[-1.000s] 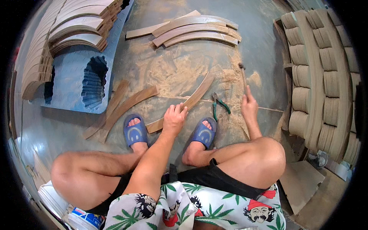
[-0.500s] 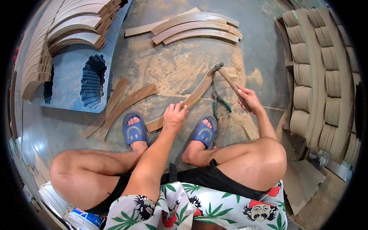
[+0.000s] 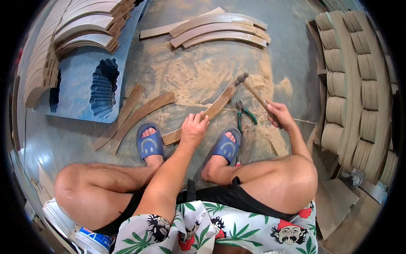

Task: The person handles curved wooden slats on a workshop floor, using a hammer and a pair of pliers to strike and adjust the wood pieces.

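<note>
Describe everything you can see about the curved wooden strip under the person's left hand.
The curved wooden strip is a long, thin, gently bowed piece of light brown wood lying flat on the sawdust-strewn floor, running diagonally between two blue slippers. The left hand presses on its near part. At its far end, the head of a hammer held in the right hand meets it.

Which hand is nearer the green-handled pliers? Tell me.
Right. The right hand, gripping the hammer, is just beside the pliers; the left hand presses the curved wood strip, farther left.
</note>
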### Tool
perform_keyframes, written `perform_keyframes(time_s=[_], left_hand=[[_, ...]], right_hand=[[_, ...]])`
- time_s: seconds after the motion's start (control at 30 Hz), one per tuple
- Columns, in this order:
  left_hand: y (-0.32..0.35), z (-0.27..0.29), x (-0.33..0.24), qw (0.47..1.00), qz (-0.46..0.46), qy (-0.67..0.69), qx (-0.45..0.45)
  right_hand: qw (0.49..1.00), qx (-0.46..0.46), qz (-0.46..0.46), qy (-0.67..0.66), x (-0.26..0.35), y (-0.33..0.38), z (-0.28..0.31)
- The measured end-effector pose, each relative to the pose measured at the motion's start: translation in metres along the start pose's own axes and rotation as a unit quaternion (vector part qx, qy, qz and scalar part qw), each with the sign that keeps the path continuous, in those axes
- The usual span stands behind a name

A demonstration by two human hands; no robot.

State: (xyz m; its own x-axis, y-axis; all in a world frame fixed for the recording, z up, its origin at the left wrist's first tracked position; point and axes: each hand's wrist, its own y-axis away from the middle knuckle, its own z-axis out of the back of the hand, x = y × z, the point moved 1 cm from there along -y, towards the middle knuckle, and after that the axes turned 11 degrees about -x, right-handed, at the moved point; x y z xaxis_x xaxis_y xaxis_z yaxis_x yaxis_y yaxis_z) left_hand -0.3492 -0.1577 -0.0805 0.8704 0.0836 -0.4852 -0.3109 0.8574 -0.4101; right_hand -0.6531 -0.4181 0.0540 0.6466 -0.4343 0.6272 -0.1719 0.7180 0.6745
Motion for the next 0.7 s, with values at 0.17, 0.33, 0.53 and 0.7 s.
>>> perform_keyframes(time_s=[0.17, 0.33, 0.53, 0.7], left_hand=[[0.001, -0.003, -0.002, 1.000, 0.010, -0.010, 0.009], [0.007, -0.002, 0.000, 1.000, 0.015, -0.009, 0.001], [0.005, 0.001, -0.001, 1.000, 0.016, -0.012, 0.004], [0.003, -0.001, -0.001, 0.999, 0.016, -0.001, 0.032]], right_hand=[[0.999, -0.005, 0.017, -0.037, -0.001, -0.036, -0.001], [0.999, 0.040, -0.009, 0.022, -0.009, -0.020, -0.010], [0.986, 0.138, 0.019, 0.094, 0.006, 0.028, -0.006], [0.899, -0.002, 0.391, 0.200, -0.038, 0.034, -0.047]])
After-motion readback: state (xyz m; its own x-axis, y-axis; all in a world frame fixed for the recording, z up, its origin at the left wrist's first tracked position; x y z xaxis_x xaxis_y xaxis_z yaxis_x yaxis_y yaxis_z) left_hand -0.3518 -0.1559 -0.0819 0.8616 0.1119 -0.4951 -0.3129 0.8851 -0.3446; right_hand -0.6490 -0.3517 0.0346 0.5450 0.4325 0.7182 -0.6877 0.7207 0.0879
